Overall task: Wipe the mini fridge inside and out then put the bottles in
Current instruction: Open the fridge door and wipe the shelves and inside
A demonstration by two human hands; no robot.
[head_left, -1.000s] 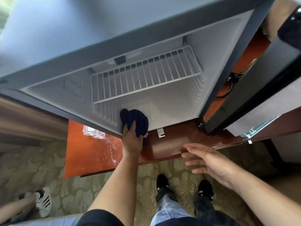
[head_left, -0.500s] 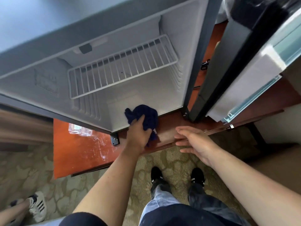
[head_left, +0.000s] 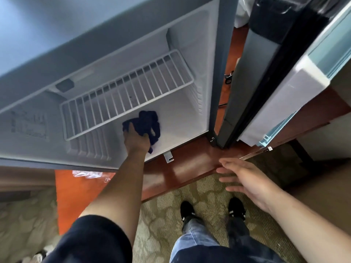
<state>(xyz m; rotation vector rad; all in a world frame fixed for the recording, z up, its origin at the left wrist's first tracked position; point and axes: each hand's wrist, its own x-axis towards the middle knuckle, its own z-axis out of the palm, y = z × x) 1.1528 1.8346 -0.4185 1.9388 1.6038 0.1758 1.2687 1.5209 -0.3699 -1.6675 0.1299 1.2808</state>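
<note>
Left grip [head_left: 135, 141] clutches the cloth [head_left: 146, 120], seemingly soft and light, best held bunched mid-wad; right grip [head_left: 247, 179] hangs spread, empty.

The wire shelf [head_left: 125, 99] is crossing the mini fridge [head_left: 190, 59] at 11 o'clock, blocking the top. Under it, my left hand [head_left: 135, 140] gripping the cloth [head_left: 146, 122] is fitting. The door [head_left: 266, 82] is standing wide at 2 o'clock.

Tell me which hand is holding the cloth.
The left hand: it grips the dark blue cloth inside the open mini fridge; the right hand hangs open outside, holding nothing.
</note>
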